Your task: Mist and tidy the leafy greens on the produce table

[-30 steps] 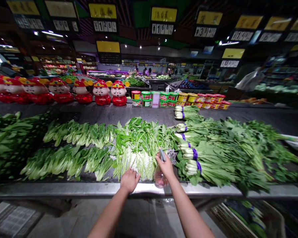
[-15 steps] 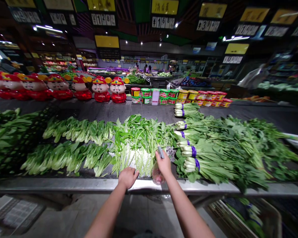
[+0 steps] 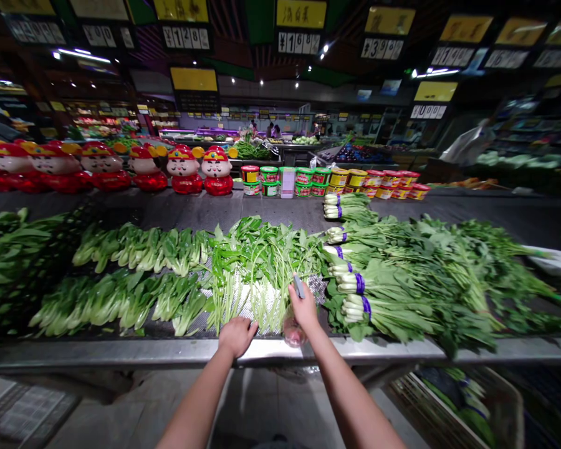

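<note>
A right hand (image 3: 305, 310) grips a clear spray bottle (image 3: 293, 330) — near upright, grey head uppermost — at the counter's metal rim (image 3: 168, 353). Loose leafy greens (image 3: 262, 246) lie ahead and slightly left, stems running toward the person. The left hand (image 3: 236, 337) rests palm-down by the stem ends; whether its fingers clasp anything cannot be told.

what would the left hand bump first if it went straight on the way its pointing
Most likely the loose leafy greens, stem ends first, lying just beyond the left hand; the gap is hard to judge from this one view.
</note>
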Available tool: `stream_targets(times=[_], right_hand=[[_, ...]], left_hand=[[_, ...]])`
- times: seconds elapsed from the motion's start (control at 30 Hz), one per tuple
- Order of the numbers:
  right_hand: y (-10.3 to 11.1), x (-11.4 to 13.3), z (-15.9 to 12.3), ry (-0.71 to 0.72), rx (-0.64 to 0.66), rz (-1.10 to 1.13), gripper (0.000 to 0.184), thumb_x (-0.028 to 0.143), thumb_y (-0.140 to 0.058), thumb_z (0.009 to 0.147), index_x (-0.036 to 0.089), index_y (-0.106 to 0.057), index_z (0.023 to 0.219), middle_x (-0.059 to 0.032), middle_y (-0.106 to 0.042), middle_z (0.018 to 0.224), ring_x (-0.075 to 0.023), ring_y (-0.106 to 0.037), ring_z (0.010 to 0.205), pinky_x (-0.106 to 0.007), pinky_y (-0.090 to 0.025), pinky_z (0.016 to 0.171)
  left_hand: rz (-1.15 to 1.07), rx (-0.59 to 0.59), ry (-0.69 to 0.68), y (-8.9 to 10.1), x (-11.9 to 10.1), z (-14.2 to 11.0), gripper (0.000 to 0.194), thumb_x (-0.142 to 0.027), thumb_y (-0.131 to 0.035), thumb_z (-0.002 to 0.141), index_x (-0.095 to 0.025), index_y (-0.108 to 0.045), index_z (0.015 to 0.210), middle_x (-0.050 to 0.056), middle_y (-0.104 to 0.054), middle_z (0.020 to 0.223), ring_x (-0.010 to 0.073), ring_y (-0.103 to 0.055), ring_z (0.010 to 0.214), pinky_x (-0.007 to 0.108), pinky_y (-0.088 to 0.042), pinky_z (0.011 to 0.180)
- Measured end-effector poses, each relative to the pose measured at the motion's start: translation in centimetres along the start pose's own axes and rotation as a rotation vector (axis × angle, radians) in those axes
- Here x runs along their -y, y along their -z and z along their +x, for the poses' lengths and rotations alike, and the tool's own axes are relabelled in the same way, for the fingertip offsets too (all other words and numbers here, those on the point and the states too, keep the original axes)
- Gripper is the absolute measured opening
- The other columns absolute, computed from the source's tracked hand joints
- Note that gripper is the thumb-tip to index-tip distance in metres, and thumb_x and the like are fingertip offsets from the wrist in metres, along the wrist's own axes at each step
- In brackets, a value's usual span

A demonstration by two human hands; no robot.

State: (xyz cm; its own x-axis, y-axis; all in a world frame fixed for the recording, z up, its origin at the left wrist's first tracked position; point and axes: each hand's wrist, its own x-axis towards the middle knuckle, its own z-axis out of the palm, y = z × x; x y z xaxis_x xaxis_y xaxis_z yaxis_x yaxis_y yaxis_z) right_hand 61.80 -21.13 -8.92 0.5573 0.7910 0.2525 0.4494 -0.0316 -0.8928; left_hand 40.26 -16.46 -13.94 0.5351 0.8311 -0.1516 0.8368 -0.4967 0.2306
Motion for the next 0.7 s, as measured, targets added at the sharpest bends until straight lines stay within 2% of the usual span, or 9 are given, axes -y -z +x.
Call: stream_targets(times=[0.33,0.53,0.7], right_hand=[[0.1,-0.1,0.3,-0.021,0.044,0.098,0.039,0.054,-0.051,0.087,0.019,-0.065,0.098,-0.0052,-0.068,0.085,-0.0217,-0.061,0.074,-0.033,-0.048,0.068],[2.5,-2.1,2.2,0.002,-0.127,0.090,0.043,0.054,-0.054,0.084,0.018,-0.068,0.102,-0.0075,-0.070,0.090,-0.0245,-0.063,0.086,-0.037,-0.050,0.080],[4.1,-3.1,2.5,-0.023,-0.107,-0.036,0.044,0.054,-0.052,0.085,0.018,-0.069,0.103,-0.0085,-0.071,0.093,-0.0251,-0.064,0.085,-0.038,-0.049,0.082]], left_hand=[[0.001,0.006,0.005,0.2,-0.2,0.0,0.064,-0.053,-0.017,0.098,-0.019,-0.071,0.104,0.013,-0.072,0.109,0.0268,-0.064,0.107,0.038,-0.046,0.093],[0.009,0.002,0.001,0.2,-0.1,0.0,0.063,-0.052,-0.017,0.098,-0.019,-0.071,0.103,0.012,-0.072,0.109,0.0263,-0.064,0.108,0.037,-0.046,0.094],[0.016,0.003,-0.005,0.1,0.0,0.1,0.064,-0.052,-0.016,0.098,-0.020,-0.071,0.101,0.012,-0.072,0.108,0.0265,-0.063,0.107,0.037,-0.046,0.093]])
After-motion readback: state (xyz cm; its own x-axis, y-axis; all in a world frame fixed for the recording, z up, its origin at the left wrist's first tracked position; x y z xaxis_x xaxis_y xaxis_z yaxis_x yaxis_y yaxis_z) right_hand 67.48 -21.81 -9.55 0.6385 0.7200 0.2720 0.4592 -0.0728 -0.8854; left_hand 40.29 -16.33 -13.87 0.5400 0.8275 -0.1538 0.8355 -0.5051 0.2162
